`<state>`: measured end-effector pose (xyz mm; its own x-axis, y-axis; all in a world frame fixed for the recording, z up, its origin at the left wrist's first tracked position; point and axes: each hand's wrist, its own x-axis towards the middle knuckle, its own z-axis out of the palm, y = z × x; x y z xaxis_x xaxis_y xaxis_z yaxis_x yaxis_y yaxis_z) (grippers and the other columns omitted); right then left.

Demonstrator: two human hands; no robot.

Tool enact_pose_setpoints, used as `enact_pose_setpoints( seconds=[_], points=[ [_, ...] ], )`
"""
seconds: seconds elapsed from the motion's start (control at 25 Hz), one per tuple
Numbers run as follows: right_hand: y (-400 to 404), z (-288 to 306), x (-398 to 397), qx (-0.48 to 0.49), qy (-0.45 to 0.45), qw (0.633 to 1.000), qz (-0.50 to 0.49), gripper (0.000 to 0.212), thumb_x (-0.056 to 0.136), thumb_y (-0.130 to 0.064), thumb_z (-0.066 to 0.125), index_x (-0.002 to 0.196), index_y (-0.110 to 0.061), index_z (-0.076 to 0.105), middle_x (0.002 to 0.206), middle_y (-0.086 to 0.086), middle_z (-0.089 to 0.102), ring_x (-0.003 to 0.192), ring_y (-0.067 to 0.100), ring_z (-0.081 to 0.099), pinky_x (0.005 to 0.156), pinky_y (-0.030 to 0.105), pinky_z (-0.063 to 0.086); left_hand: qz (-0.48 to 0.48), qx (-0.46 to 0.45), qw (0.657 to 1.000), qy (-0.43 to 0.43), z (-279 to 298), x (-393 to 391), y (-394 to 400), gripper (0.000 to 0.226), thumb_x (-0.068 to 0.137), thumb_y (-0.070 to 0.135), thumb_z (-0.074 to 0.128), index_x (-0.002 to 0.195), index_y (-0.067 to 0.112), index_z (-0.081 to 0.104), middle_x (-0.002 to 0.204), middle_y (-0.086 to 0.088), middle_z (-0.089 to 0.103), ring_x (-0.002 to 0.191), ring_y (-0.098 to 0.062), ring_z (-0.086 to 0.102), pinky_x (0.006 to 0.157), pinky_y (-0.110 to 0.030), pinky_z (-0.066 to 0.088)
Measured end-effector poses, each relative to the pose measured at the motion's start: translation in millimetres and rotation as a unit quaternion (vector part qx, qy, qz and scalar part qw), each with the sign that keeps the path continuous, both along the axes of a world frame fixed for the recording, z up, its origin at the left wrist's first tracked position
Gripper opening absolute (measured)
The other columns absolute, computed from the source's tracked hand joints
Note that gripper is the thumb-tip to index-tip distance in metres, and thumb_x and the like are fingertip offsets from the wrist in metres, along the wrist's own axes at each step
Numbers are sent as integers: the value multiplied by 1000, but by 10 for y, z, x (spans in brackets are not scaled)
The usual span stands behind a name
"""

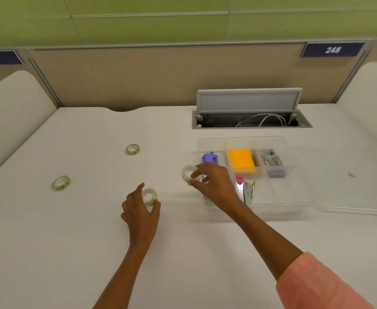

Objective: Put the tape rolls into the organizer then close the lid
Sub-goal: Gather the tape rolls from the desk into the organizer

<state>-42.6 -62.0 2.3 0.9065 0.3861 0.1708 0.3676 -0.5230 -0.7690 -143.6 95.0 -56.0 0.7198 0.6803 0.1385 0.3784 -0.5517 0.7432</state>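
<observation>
A clear plastic organizer [294, 197] stands open on the white desk, right of centre. My right hand [214, 184] holds a clear tape roll [187, 172] by its rim at the organizer's left edge. My left hand [142, 208] grips a second clear tape roll [149, 195] on the desk in the middle. Two more rolls with green and yellow print lie loose on the desk, one at the back [133, 149] and one at the far left [61, 183]. The clear lid [357, 208] lies flat to the right of the organizer.
The organizer holds a purple item [210, 157], an orange pad [242, 161], a grey box [271, 160] and some pens [246, 190]. An open cable hatch [250, 119] with its raised flap sits in the desk behind. White side panels flank the desk.
</observation>
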Motion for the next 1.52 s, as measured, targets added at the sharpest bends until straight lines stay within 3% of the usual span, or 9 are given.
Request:
enact_pose_setpoints(
  seconds=[0.24,0.44,0.6,0.76,1.0,1.16,1.36,1.52],
  points=[
    [-1095,116,199,23,-29,995,-98,16,72,-15,77,85,-7,72,106,13,67,76,18,62,65,13,48,-42,-11,999,-9,6,205,-523,49,84,16,62,130,15,46,126,-17,51,117,-36,44,97,-51,33],
    [-1784,3,404,1,-36,984,-172,16,72,-13,77,85,-5,72,107,16,66,82,25,65,72,27,52,-66,-2,998,-13,114,380,-779,43,85,18,62,126,15,51,125,-15,51,116,-34,46,94,-47,33],
    [-2132,-106,558,-150,-77,971,-172,19,70,-19,79,86,-10,73,106,11,68,98,29,51,77,32,37,-112,11,993,-29,246,530,-966,38,84,18,64,120,17,55,121,-12,53,113,-29,47,88,-39,29],
    [-2268,-211,663,-252,-113,952,-132,20,66,-25,81,82,-15,75,105,6,72,94,30,47,76,39,31,-196,35,980,-22,372,709,-1283,36,82,17,65,116,20,57,123,-7,53,112,-24,48,85,-32,22],
    [-2323,-357,749,-279,-137,942,-128,22,60,-22,84,78,-13,76,99,5,74,91,32,50,71,38,27,-313,49,948,-14,442,1123,-1797,15,79,26,65,92,26,58,113,2,58,108,-19,51,87,-41,36],
    [-2312,-440,774,-288,-174,935,-110,26,48,-17,90,68,-11,75,85,7,75,78,35,55,63,42,40,-378,139,911,87,456,1352,-2038,20,83,30,62,102,27,60,126,5,54,119,-16,44,85,-35,20],
    [-2302,-479,794,-297,-186,930,-115,24,51,-18,89,70,-11,75,84,7,74,76,33,56,60,39,41,-414,161,888,121,418,1392,-2247,25,85,32,61,109,26,58,136,5,51,127,-15,37,100,-37,19],
    [-2284,-520,814,-323,-190,919,-124,21,53,-13,87,70,-10,75,75,6,71,71,32,54,57,35,37,-433,204,863,163,409,1433,-2348,26,83,36,63,107,24,61,137,6,51,129,-17,33,101,-38,21]
  ],
)
